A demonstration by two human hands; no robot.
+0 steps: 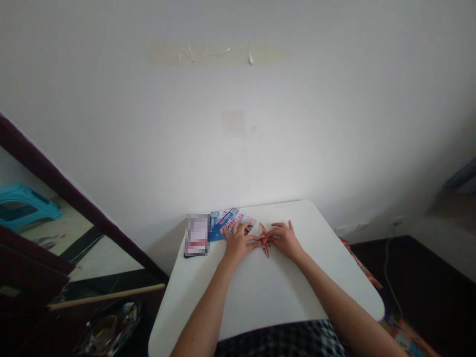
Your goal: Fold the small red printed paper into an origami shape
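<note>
A small piece of red-and-white folded paper (264, 241) stands out on the white table, its pointed ends showing above and below my fingers. My left hand (238, 240) pinches its left side with thumb and index finger, while the other fingers spread over blue printed leaflets (219, 229). From the right, my right hand (285, 240) grips the same paper between its fingertips, with its outer fingers raised. The fingertips hide the paper's middle, so its exact folds cannot be made out.
A phone (198, 237) with a blurred screen lies left of the leaflets. The white table (267, 292) meets the wall (230, 168) at its far edge. At left are a blue plastic stool (28, 206), a wooden stick (111, 296) and a bag-like bundle (109, 329) below.
</note>
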